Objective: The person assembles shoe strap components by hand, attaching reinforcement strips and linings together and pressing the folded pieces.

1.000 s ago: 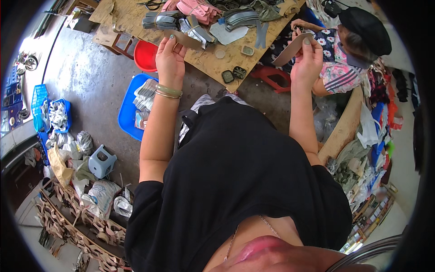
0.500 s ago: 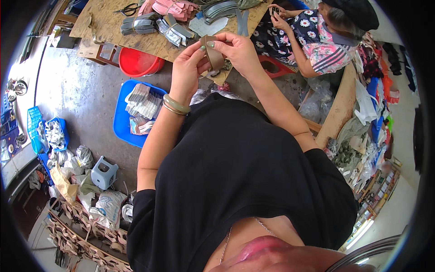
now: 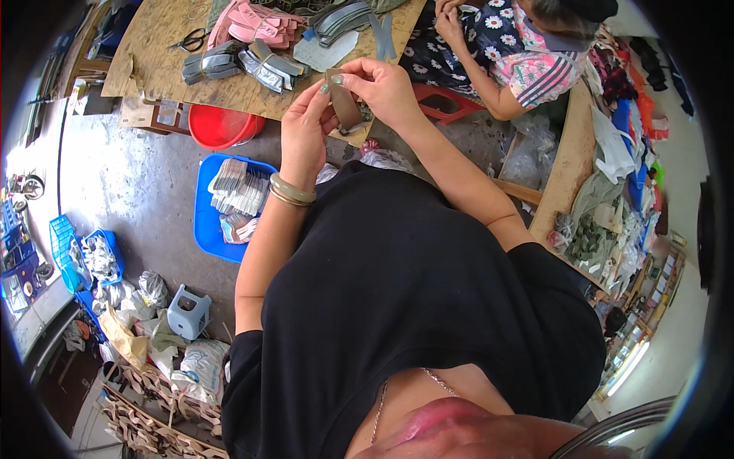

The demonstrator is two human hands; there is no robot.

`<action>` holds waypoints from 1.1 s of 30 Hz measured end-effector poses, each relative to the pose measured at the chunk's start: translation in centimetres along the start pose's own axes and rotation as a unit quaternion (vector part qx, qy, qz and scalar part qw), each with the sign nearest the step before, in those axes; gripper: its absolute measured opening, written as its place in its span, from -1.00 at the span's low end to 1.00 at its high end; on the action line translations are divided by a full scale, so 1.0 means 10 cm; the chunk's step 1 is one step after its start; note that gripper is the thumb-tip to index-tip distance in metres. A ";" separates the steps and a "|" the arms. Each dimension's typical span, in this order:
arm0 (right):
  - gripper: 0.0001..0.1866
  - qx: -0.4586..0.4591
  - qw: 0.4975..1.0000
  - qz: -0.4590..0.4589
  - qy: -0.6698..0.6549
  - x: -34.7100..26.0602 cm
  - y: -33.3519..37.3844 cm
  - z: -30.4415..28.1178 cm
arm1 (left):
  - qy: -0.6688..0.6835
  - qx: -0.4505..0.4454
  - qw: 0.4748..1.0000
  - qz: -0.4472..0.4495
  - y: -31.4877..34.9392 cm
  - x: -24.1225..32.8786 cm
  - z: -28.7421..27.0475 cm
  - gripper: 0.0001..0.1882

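Note:
A brown, leather-like strip [image 3: 348,111] is held up between my hands, just off the near edge of the wooden table [image 3: 153,65]. The thumb and fingers of my left hand [image 3: 306,122] pinch its left side. From the right, my right hand [image 3: 386,93] grips its upper end between thumb and fingers. The strip's lower end hangs free below the fingers. Beyond my hands lie tied bundles of grey strips [image 3: 214,63], a stack of pink strips [image 3: 256,24] and a pale paper sheet [image 3: 326,52].
Black-handled scissors [image 3: 191,40] lie on the table. A red bucket [image 3: 222,126] and a blue basket [image 3: 218,243] of bundled pieces stand on the floor at left, with a grey stool [image 3: 188,312] nearer. A seated person [image 3: 497,53] is at far right, beside a wooden-edged bench [image 3: 567,168].
The strip was bowed between my fingers; now it hangs straighter with its flat face showing. My view has shifted a little, so the table and the seated person appear farther up and left.

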State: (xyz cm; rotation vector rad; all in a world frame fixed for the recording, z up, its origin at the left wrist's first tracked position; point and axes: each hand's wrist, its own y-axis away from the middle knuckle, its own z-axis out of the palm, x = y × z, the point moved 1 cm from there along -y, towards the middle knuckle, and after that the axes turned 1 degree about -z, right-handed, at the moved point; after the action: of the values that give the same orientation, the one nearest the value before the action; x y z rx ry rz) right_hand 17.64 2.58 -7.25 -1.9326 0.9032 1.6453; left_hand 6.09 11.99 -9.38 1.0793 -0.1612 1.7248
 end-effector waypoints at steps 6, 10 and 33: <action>-0.84 -0.009 1.000 -0.002 -0.027 0.07 0.00 -0.04 | 0.009 0.002 1.000 -0.006 0.02 -0.03 0.09 -0.72; -0.85 -0.031 0.999 -0.021 0.010 0.09 0.02 -0.08 | 0.001 0.001 1.000 -0.030 -0.02 -0.09 0.02 -0.75; -0.79 -0.313 0.943 0.105 0.050 0.48 0.18 -0.17 | 0.070 0.071 0.995 -0.019 -0.02 -0.22 -0.39 -0.77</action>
State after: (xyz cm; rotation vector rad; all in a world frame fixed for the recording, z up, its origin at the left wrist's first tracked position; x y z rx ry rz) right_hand 17.87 -0.78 -11.44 -2.4125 0.6883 2.1721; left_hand 4.14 12.74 -13.36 1.0522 0.0697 1.7925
